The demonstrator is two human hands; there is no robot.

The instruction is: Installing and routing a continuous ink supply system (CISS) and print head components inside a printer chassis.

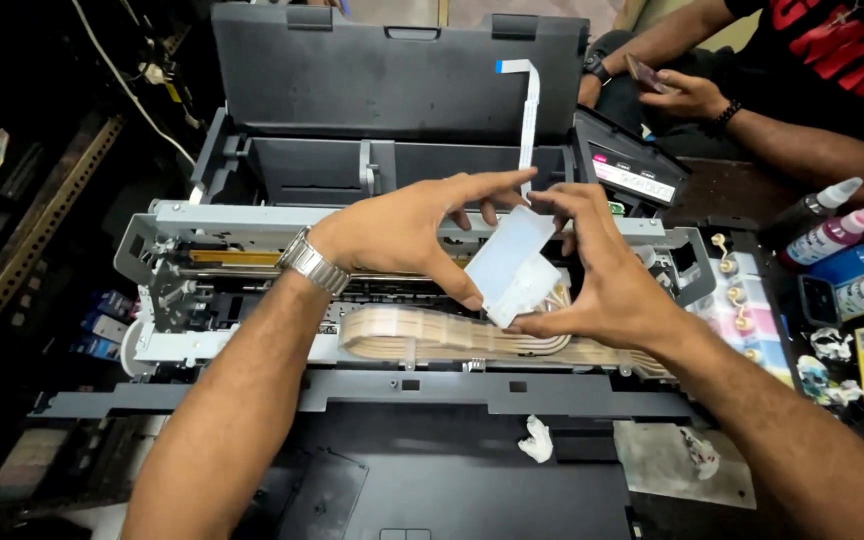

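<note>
Seen from above, a printer with its outer shell removed fills the bench. Nearest the viewer lies the printer's dark front tray (452,490), with a crumpled scrap of white tissue (535,440) near its right end. Beyond that, a flat bundle of pale ink tubes (422,335) curves across the front of the bare metal frame (167,290).

Above the middle of the frame, both hands hold a small white plastic block (514,265), tilted with one corner down. The left hand (402,230), wristwatch on the wrist, pinches its left edge between thumb and fingers. The right hand (597,275) closes around its right side, thumb beneath. The block looks lifted clear of the carriage; whether the tubes are attached to it cannot be told.

The work appears to be at the handling-the-ink-unit stage, judged from the grip. Any next move calls for keeping the block level and the tubes unkinked.

Farther back stand the raised rear lid (392,70) and a white ribbon cable (527,110). At the bench's right edge are coloured ink bottles (837,245). Another person's hands (687,95) hold a phone at the far right corner.
</note>
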